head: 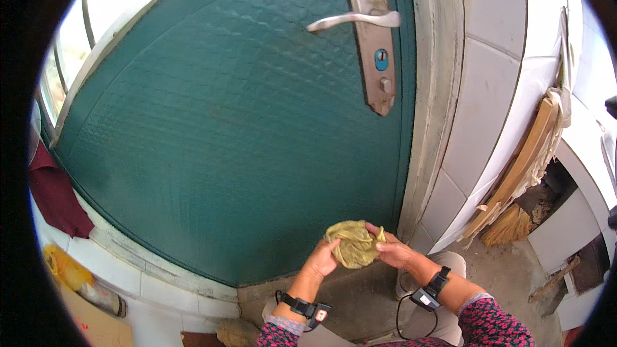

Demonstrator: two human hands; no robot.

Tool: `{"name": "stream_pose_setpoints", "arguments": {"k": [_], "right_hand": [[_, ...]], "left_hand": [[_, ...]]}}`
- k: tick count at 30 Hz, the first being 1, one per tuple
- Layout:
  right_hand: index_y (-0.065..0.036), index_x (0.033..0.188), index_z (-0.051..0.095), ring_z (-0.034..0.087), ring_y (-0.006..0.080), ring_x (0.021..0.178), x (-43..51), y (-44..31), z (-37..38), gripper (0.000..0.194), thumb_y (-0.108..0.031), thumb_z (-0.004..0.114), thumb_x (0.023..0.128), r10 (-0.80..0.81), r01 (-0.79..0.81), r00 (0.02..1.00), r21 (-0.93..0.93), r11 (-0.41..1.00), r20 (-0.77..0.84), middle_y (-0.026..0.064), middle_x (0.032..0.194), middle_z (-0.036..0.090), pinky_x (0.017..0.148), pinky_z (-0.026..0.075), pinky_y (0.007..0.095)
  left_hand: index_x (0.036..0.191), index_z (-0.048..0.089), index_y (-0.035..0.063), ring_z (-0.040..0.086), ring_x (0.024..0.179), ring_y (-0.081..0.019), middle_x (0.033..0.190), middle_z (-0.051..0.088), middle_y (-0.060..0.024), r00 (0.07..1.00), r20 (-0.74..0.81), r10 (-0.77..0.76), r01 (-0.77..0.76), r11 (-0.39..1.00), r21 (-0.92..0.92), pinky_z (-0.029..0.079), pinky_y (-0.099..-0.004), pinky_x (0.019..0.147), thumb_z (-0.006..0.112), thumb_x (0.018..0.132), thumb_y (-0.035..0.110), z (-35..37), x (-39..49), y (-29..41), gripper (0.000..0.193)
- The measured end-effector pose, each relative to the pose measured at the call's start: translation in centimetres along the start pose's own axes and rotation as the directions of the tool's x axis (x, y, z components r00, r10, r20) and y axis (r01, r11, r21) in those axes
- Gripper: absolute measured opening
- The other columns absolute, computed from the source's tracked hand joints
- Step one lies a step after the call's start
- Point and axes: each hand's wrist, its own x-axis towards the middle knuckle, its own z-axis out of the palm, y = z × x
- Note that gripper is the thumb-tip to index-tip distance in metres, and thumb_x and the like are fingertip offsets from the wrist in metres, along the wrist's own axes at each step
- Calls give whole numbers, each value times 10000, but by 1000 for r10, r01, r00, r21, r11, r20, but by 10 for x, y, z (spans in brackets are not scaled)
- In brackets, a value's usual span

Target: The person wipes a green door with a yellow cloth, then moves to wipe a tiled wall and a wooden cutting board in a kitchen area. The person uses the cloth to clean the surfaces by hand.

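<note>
A crumpled yellow-green cloth (355, 245) is held between my two hands, low in front of a door. My left hand (324, 256) grips its left side, with the thumb lying over the cloth. On the right side my right hand (393, 249) pinches it, and some fingers are hidden behind the fabric. Before me stands the green door (231, 144), its surface textured with wavy ridges. A worn metal lock plate (373, 58) with a lever handle (354, 20) is fixed near its right edge, above my hands.
White-tiled walls flank the door frame (431, 106). At right lean a wooden board (516, 168) and a straw broom (508, 226). A dark red cloth (60, 197), a yellow plastic bag (67, 267) and a cardboard sheet (103, 320) are at left. A stone (237, 332) lies by the wall.
</note>
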Motion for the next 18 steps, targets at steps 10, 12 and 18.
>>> {"name": "stream_pose_setpoints", "arguments": {"k": [10, 12, 18], "right_hand": [[-4, 971, 588, 580, 145, 846, -7, 67, 24, 213, -168, 618, 838, 458, -464, 853, 35, 885, -250, 21, 899, 615, 798, 459, 306], [-23, 881, 611, 572, 126, 813, -7, 64, 33, 131, -149, 596, 850, 323, -343, 924, -68, 937, -205, -3, 843, 614, 784, 453, 296], [-53, 812, 611, 594, 175, 821, -1, 7, 55, 154, -204, 632, 795, -89, 100, 965, 33, 994, -246, 42, 850, 633, 811, 455, 337]], "left_hand": [[1108, 522, -8, 582, 984, -264, 1089, 588, -122, 996, 41, -75, 77, 995, -62, 460, -410, 882, 523, 888, 173, -47, -28, -29, 285], [1096, 531, -5, 585, 972, -260, 1065, 598, -114, 991, -99, -93, 97, 995, 28, 465, -404, 867, 527, 885, 179, -46, -27, -22, 279], [1068, 554, 8, 624, 833, -233, 974, 624, -111, 984, -151, -95, 109, 990, 87, 514, -369, 715, 533, 884, 215, -34, -39, -4, 278]]}}
